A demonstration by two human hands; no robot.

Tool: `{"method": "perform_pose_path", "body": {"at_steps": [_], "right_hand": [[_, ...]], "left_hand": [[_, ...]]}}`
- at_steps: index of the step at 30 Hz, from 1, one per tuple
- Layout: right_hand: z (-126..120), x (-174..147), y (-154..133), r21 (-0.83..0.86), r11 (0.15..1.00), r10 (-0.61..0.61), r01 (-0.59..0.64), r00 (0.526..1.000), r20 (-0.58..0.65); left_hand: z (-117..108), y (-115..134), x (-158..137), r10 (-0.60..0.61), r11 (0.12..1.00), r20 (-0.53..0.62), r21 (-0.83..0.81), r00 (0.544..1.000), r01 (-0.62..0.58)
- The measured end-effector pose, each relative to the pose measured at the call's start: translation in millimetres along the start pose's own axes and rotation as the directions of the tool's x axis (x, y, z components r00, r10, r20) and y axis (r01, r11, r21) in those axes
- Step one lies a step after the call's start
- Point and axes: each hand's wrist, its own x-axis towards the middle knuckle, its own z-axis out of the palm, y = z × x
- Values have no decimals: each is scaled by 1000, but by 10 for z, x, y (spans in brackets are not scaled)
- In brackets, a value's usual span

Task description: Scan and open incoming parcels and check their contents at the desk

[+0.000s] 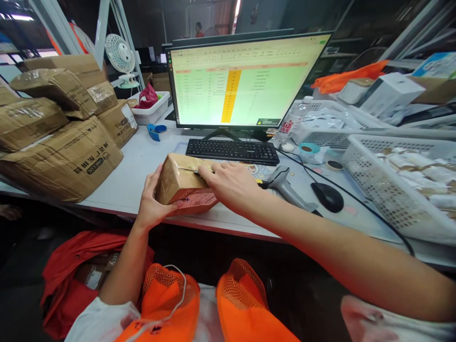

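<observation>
Bench: white top (133,166), its near edge running below the hands; stacked cartons (67,156) fill the left end, and a white crate (377,187) of wrapped goods stands at the right end.
Bench, rear: monitor (245,85) at the middle, keyboard (231,149) in front of it, white basket (153,113) and blue dispenser (156,132) to its left, bottle (299,116) to its right.
Bench, right: grey scanner (290,187) and black mouse (327,197), between keyboard and crate.
Room: dim, with metal uprights, a fan (120,53) behind the cartons and a person (199,31) far back; red bag (67,280) below the near edge.
Box: brown carton (174,178) at the near edge, left of centre, tilted — in front of the keyboard's left end.
Left hand: clamped on the box (151,199); thumb on the front face, fingers along the left side.
Right hand: over the box's right part (228,183); fingers together around a thin dark tool (198,173), mostly hidden, its tip at the taped top.
Box label: pink, on the front face; marks unreadable.
Carton print: dark characters and a logo — letters seemingly starting "UNEE".
Screen: table with an orange column; text too small to read.
</observation>
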Motion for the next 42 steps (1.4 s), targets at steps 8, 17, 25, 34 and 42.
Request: {"method": "perform_pose_path", "body": {"at_steps": [8,17,25,34,42], "right_hand": [[568,-8,419,-75,981,192,-181,967,167],[802,-109,572,-55,955,298,-293,943,151],[1716,-421,708,85,888,437,-453,886,154],[1665,-200,738,544,773,455,-328,883,-115],[685,746,356,667,721,17,189,957,-291]], "left_hand": [[-57,-310,8,-49,995,-20,-92,999,47],[-225,-658,220,-83,984,136,-145,987,102],[-395,-436,-32,-78,990,-38,115,996,82],[328,-69,30,491,642,-119,719,863,-266],[366,-209,89,531,653,-174,708,830,-269]]}}
